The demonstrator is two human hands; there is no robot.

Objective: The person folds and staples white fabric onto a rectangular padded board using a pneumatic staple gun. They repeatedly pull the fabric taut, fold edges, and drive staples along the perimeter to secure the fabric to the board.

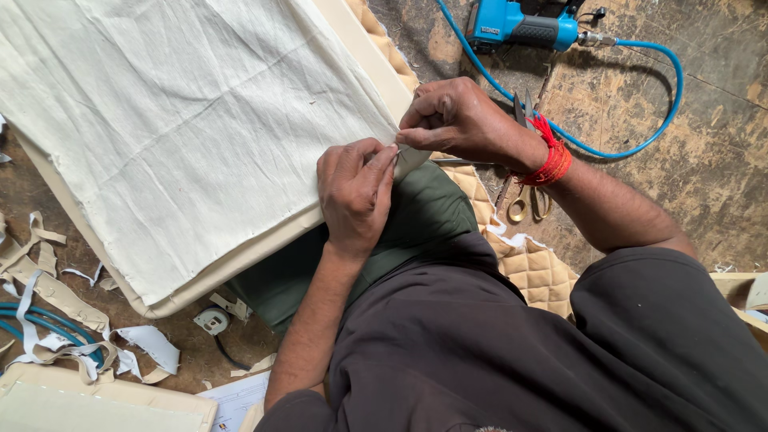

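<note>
1. Head view, the hands: the left hand [354, 192] and the right hand [456, 120] meet at the right-hand corner of a large cream cushion panel [184, 120]; both are closed in a pinch on the edge of its thin cloth covering, fingertips almost touching each other; the left hand comes up from the near side, knuckles bent, and the right hand reaches in from the right with a red thread band [552, 156] round its wrist.

2. Head view, the panel: it lies across the left and far part of the scene, its wrinkled cloth face up, a thicker cream edge showing along its near side; its near right corner rests over the person's knee in dark green trousers [424, 220].

3. Head view, right side: a pair of scissors [528, 172] with brass-coloured handles lies on the worn floor [704, 160] just beyond the right wrist, partly hidden by it; a blue air stapler [520, 24] sits at the far edge, its blue hose [648, 120] looping round to the right; quilted tan fabric [536, 268] lies beside the knee.

4. Head view, left side: cream offcut strips [48, 296] are scattered on the near left floor, over a teal hose [32, 320]; a small white round object [212, 320] lies near the panel's near edge.
</note>
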